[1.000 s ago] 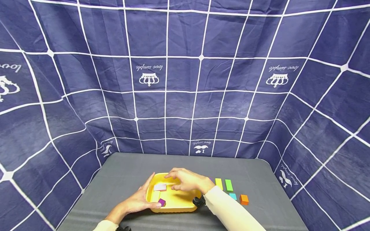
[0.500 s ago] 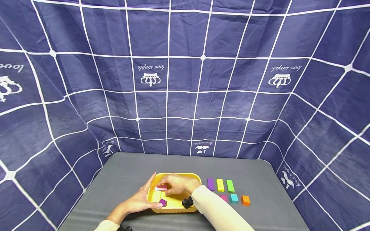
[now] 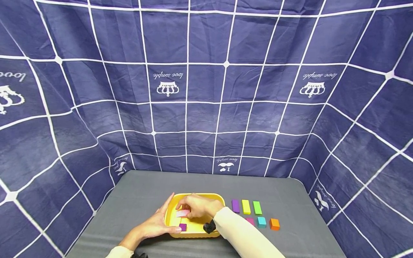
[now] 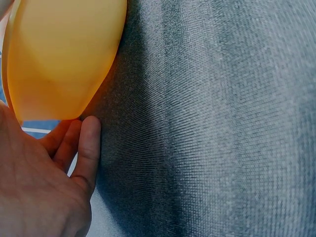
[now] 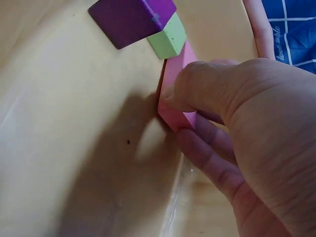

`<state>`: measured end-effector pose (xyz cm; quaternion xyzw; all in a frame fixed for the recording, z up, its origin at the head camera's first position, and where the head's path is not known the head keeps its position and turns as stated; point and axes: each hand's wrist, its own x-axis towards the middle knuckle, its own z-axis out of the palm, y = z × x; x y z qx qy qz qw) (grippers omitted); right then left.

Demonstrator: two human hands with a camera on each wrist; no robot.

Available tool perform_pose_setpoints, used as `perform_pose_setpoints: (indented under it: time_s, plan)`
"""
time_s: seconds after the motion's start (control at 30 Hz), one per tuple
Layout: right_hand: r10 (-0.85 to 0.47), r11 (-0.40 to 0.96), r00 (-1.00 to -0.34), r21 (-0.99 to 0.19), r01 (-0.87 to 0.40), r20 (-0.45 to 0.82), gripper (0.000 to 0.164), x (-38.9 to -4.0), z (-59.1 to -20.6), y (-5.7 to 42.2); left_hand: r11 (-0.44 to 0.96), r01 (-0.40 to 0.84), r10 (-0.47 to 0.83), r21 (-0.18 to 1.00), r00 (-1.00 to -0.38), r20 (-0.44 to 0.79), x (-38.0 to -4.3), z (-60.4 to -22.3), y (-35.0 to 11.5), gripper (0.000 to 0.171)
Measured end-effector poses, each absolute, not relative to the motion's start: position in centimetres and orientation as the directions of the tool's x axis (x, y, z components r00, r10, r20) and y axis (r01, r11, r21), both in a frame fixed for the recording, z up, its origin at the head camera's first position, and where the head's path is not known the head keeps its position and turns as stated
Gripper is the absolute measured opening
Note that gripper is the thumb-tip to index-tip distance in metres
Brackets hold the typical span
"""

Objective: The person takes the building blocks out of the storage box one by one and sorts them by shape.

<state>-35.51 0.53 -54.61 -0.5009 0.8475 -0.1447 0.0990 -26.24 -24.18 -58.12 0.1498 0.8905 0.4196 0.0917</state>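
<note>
A yellow plastic tub (image 3: 201, 234) stands on the table. My left hand (image 3: 157, 224) holds its left end, the thumb over the near rim beside a purple cube (image 3: 183, 227). In the left wrist view, the left fingers touch the tub's outer wall (image 4: 64, 59). Inside the tub, my right hand (image 3: 196, 207) pinches a pink block (image 3: 182, 213) between thumb and fingers. The right wrist view shows that pink block (image 5: 174, 79) low over the tub floor, with a pale green block (image 5: 170, 39) and the purple cube just beyond its far end.
Right of the tub lie purple (image 3: 236, 206), yellow (image 3: 246, 207) and green (image 3: 257, 208) bars. Nearer are a partly hidden pink block (image 3: 250, 221), a turquoise cube (image 3: 261, 222) and an orange cube (image 3: 275, 224). A blue gridded cloth (image 3: 206, 118) surrounds the grey table (image 3: 142, 193).
My right hand has come down leftward into the tub and taken hold of the pink block, which has shifted slightly right and nearer. The purple cube has turned a little; my left hand stays put.
</note>
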Motion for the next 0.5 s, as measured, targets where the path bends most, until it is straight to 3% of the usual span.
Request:
perform_pose_setpoints:
  time_s: [0.23, 0.5]
  plan:
    - [-0.899, 0.413, -0.438, -0.313, -0.856, 0.014, 0.055, -35.5, -53.9, 1.4, 0.609, 0.194, 0.34, 0.769, -0.94, -0.032, -26.2, -58.0, -24.1, 0.143]
    - [-0.887, 0.401, -0.455, -0.365, -0.841, 0.075, 0.056, -35.4, -53.4, 2.9, 0.613, 0.185, 0.334, 0.768, -0.942, -0.04, -26.2, -58.1, -24.1, 0.143]
